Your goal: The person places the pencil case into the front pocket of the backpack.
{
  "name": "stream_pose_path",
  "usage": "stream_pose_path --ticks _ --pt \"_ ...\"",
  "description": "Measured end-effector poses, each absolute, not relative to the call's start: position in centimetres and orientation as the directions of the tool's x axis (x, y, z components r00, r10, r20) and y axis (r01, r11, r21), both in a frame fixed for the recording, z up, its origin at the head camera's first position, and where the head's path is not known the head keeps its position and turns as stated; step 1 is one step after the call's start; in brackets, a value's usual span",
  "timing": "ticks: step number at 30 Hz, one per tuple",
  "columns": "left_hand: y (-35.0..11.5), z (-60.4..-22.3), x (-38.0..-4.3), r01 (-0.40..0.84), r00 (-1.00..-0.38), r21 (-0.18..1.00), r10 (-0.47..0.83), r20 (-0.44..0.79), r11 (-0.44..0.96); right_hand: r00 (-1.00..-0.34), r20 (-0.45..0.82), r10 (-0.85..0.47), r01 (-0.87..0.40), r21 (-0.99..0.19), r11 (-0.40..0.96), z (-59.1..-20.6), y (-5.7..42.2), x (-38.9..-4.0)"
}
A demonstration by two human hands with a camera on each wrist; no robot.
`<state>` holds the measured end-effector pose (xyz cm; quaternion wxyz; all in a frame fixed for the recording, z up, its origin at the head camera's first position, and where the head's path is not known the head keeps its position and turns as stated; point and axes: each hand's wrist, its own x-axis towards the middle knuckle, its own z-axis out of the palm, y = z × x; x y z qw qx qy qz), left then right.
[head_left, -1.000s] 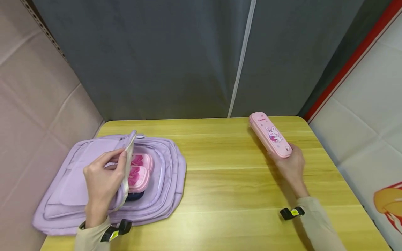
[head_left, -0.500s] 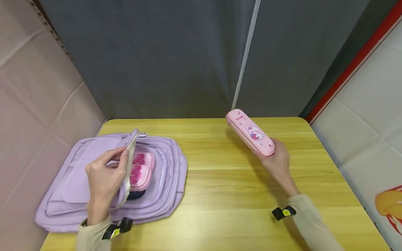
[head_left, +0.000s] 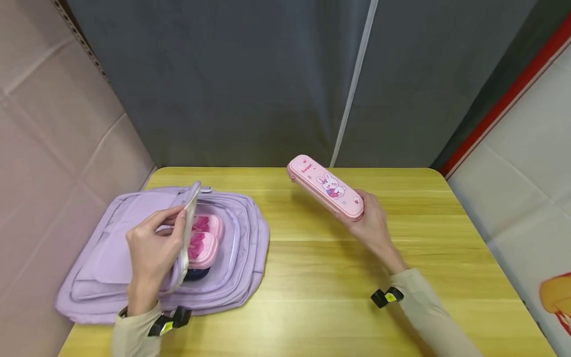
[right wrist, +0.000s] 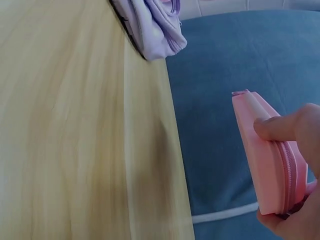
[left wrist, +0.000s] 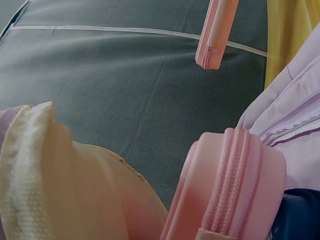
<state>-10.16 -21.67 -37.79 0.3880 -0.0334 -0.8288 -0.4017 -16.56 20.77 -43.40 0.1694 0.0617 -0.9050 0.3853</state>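
Observation:
A lilac backpack [head_left: 107, 238] lies flat on the left of the table. My left hand [head_left: 153, 248] pinches the edge of its front pocket flap [head_left: 193, 206] between thumb and fingers and holds it raised. In the pocket sit two pink cases with bow pictures, a nearer one [head_left: 204, 251] and a farther one [head_left: 216, 225], with a dark blue item [head_left: 196, 274] beside them. A pink zipper [left wrist: 232, 180] shows on a case in the left wrist view. My right hand [head_left: 373, 230] grips one end of a pink rabbit pencil case [head_left: 325, 188], held above the table and tilted.
The wood-grain table [head_left: 312, 307] ends at a dark grey curtain [head_left: 232, 99] at the back. A pale padded wall [head_left: 44, 173] stands close on the left, a white panel [head_left: 526, 163] with red trim on the right.
My right hand has carried the pencil case leftward, from the right side to mid-table. The left hand keeps its pinch on the raised flap; the whole view has shifted slightly.

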Motion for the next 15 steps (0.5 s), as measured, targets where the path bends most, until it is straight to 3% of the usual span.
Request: stream_pose_path --ticks 15 --pt "-21.6 -37.9 -10.2 0.369 -0.69 0.633 -0.256 0.678 0.681 -0.906 0.328 -0.267 -0.423 -0.688 0.59 -43.0 14.8 -17.1"
